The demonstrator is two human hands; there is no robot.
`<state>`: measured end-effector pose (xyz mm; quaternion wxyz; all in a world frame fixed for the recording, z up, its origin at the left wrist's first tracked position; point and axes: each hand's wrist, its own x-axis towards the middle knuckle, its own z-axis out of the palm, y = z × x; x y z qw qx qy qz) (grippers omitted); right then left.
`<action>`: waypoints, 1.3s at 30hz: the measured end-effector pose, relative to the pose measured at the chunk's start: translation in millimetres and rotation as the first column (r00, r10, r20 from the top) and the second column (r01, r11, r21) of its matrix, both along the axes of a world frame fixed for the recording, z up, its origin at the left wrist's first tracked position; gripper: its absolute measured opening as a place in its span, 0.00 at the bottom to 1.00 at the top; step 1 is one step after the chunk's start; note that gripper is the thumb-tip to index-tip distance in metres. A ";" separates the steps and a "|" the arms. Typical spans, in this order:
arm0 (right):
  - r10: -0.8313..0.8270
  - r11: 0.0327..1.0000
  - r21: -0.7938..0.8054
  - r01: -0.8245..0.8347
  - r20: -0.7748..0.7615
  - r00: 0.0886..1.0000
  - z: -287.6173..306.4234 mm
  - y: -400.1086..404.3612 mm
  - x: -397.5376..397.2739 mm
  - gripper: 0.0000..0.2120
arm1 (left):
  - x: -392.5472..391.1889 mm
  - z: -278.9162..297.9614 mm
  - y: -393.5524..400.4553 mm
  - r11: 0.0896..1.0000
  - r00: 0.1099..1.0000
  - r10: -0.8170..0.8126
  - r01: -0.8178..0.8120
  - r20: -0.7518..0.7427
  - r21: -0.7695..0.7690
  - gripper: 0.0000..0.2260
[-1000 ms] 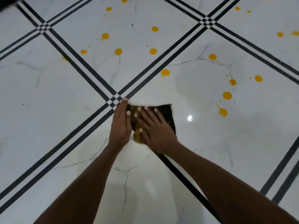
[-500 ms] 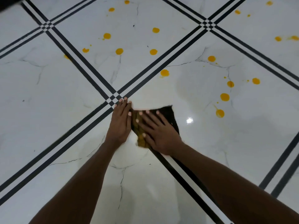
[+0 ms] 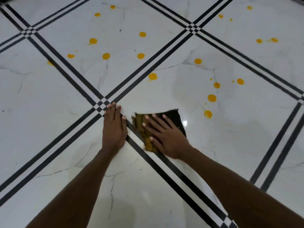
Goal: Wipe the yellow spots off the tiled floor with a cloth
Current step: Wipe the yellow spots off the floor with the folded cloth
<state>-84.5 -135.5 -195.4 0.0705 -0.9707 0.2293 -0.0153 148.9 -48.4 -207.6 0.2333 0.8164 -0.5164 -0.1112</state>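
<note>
A dark cloth, stained yellow along its left side, lies flat on the white tiled floor. My right hand presses on it with fingers spread. My left hand rests flat on the floor just left of the cloth, a small gap between them. Several yellow spots dot the tiles beyond the hands: one straight ahead, one close to the cloth's right, others farther right and more to the far left.
Black double stripes cross the floor diagonally and meet in a checkered crossing by my left fingertips. A bright light glint shows beside the cloth. More yellow spots lie at the far right.
My right hand has slid the cloth to the right, away from my left hand. The left hand now lies on bare floor, no longer touching the cloth.
</note>
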 end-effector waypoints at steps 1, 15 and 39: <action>0.018 1.000 -0.008 -0.018 -0.002 1.000 0.0 0.0 -23.6 0.27 | -6.2 1.7 -6.1 1.000 1.000 -0.023 0.023 0.012 -0.009 0.24; -0.235 0.970 -0.062 0.236 0.032 0.972 -2.3 -50.3 -75.9 0.27 | -64.2 -11.9 -72.8 0.981 0.964 -0.176 0.157 0.198 0.109 0.27; -0.645 0.758 -0.045 0.651 0.095 0.758 -3.1 -167.9 -68.8 0.27 | -65.4 -13.7 -74.7 0.982 0.965 -0.168 0.145 0.199 0.124 0.27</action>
